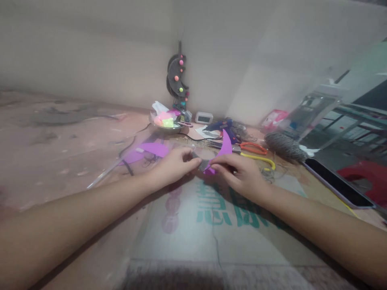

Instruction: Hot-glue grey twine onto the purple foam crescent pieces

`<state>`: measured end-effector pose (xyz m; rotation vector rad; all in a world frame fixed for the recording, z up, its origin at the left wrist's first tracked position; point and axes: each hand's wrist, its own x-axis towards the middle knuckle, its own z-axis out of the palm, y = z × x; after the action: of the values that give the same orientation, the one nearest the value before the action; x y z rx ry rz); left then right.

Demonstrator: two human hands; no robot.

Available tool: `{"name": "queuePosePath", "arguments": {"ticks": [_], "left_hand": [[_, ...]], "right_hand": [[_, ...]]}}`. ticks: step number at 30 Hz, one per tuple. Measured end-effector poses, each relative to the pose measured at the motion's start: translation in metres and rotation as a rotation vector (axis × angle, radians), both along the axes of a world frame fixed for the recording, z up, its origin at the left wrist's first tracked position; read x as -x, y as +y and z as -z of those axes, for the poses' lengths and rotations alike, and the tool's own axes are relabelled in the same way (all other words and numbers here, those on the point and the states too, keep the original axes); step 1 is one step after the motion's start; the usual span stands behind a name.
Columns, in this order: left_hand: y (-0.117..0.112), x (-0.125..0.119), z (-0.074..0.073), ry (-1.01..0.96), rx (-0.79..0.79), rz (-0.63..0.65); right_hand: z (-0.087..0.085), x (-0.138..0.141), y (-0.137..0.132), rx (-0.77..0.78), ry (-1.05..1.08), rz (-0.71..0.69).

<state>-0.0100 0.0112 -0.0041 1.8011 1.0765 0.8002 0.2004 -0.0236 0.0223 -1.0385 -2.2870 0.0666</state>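
Note:
A purple crescent cut-out (pixel 225 146) stands up between my hands, its pointed tip upward. Its lower part runs into a dark grey section (pixel 203 164), which looks like wrapped yarn, though blur hides the detail. My left hand (pixel 180 164) pinches this grey end between thumb and fingers. Close beside the crescent's lower edge, my right hand (pixel 237 174) has thumb and fingertips pressed together; whatever thin thing they grip is not clear. Behind my left hand lie more purple cut-out pieces (pixel 154 150).
Scissors with orange and yellow handles (pixel 253 148), a blue glue gun (pixel 219 125) and a grey yarn ball (pixel 284 147) lie beyond my right hand. A phone (pixel 338 183) is at right. Behind are a bowl (pixel 167 127), a small clock (pixel 204 117) and a grey crescent decoration (pixel 173 78).

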Motion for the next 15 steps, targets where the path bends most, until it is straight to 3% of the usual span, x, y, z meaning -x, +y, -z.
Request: {"name": "queuePosePath", "arguments": {"ticks": [6, 15], "left_hand": [[0.0, 0.001, -0.004, 0.03, 0.01, 0.008], [0.0, 0.003, -0.002, 0.034, 0.004, 0.032]], "right_hand": [[0.001, -0.005, 0.01, 0.0, 0.095, 0.124], [0.002, -0.013, 0.017, 0.015, -0.001, 0.098]]}}
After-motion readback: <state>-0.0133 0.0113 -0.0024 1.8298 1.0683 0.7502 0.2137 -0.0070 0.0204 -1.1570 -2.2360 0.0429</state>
